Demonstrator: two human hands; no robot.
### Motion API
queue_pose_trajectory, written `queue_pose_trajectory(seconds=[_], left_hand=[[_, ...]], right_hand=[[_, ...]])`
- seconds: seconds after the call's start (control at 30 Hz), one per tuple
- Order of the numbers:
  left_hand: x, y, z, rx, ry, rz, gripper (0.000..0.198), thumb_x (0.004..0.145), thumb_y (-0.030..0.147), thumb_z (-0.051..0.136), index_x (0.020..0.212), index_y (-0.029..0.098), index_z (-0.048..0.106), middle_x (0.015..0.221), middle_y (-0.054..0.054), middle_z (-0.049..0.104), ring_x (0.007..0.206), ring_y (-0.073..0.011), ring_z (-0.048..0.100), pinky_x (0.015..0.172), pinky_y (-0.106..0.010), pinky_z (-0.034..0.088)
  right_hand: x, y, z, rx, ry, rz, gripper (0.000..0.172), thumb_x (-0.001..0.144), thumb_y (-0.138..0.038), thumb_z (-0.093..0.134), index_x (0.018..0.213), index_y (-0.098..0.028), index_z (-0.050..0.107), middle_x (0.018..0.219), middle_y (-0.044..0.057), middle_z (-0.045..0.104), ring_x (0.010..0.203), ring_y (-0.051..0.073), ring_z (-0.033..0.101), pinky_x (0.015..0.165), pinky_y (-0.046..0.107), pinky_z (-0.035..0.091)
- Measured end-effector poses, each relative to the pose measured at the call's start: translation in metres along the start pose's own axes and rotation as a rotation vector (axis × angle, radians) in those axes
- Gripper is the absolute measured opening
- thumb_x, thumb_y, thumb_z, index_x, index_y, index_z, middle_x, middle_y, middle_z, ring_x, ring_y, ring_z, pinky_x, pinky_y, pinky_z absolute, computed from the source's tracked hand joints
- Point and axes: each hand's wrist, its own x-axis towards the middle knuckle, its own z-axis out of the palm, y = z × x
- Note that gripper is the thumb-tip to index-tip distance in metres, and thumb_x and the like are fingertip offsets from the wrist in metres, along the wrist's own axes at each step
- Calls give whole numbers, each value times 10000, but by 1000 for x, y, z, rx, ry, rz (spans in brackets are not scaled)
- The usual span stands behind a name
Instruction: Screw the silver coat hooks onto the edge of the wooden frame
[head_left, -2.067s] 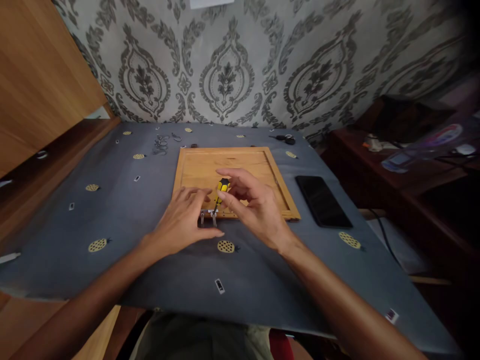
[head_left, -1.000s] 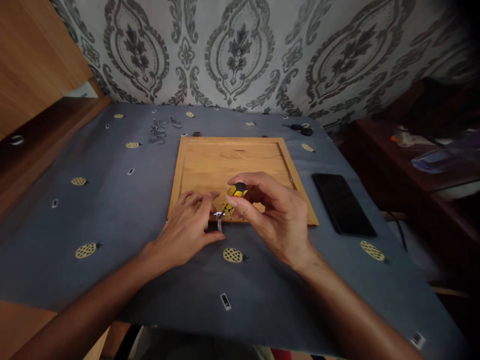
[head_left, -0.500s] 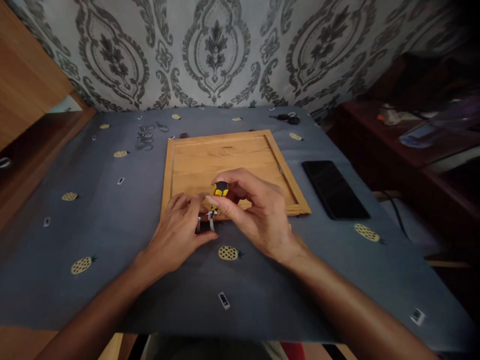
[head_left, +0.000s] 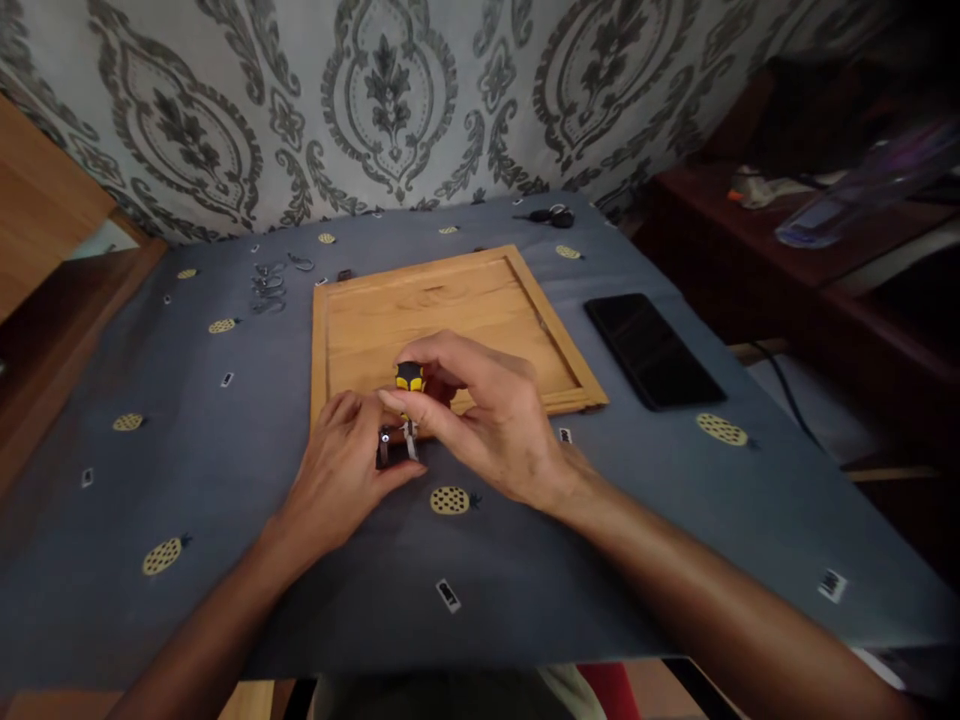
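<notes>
My right hand [head_left: 491,425] pinches a short screwdriver with a black and yellow handle [head_left: 409,375] between thumb and fingers. The tool stands about upright, its lower end over a small dark part with silvery metal strips [head_left: 410,444]. That part sits in the grip of my left hand [head_left: 341,470], between thumb and fingers, at the near edge of a framed wooden panel [head_left: 442,300]. What kind of part it is, I cannot make out. The panel lies flat on the table, and both hands cover some of its near left side.
A black smartphone [head_left: 652,350] lies right of the panel. Behind it is a dark key-like item with a ring [head_left: 551,216]. Several thin metal hooks or rings [head_left: 268,288] lie at the back left. A blue-grey pineapple-print cloth [head_left: 225,450] covers the table. A patterned curtain [head_left: 390,100] hangs behind.
The view has shifted a little, so most things appear further left. Both hands keep their grips on the screwdriver and the small part, with only a slight change in the right hand's pose.
</notes>
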Motion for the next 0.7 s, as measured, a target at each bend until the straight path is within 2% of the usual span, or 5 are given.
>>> queue_pose_trajectory(seconds=[0.2, 0.47, 0.6, 0.63, 0.7], left_hand=[[1, 0, -2, -7, -21, -26, 449, 802, 377, 781, 1136, 223, 524, 1028, -69, 639, 1031, -318, 614, 879, -502, 529], [3, 2, -5, -3, -47, -14, 466, 814, 379, 772, 1174, 204, 534, 1066, -83, 646, 1077, -327, 598, 914, -511, 514], [3, 4, -28, -47, -49, 22, 389, 855, 380, 716, 1170, 212, 562, 1176, -84, 648, 1151, -318, 585, 966, -509, 500], [3, 7, -37, -76, -10, 17, 306, 888, 344, 669, 1151, 215, 579, 1193, -78, 647, 1163, -298, 591, 978, -484, 501], [5, 15, -55, -175, 125, -28, 276, 942, 288, 586, 1213, 237, 590, 1196, -55, 660, 1132, -241, 626, 969, -415, 515]], right_hand=[[0, 1, 0, 6, -18, 59, 159, 969, -352, 606, 943, -195, 613, 780, -21, 616, 655, 97, 564, 648, 225, 492], [2, -1, 0, 25, -24, 57, 184, 953, -352, 628, 878, -190, 580, 734, -49, 555, 626, 83, 512, 631, 212, 454], [1, 0, 2, 21, 0, 58, 184, 946, -359, 640, 917, -184, 590, 731, -55, 559, 632, 81, 528, 636, 211, 450], [0, 0, 3, 21, 11, 53, 184, 948, -358, 638, 948, -179, 593, 725, -59, 553, 626, 80, 529, 631, 211, 448], [-2, 1, 5, 28, 20, 46, 215, 949, -356, 637, 1044, -169, 588, 722, -64, 546, 620, 81, 536, 629, 215, 450]])
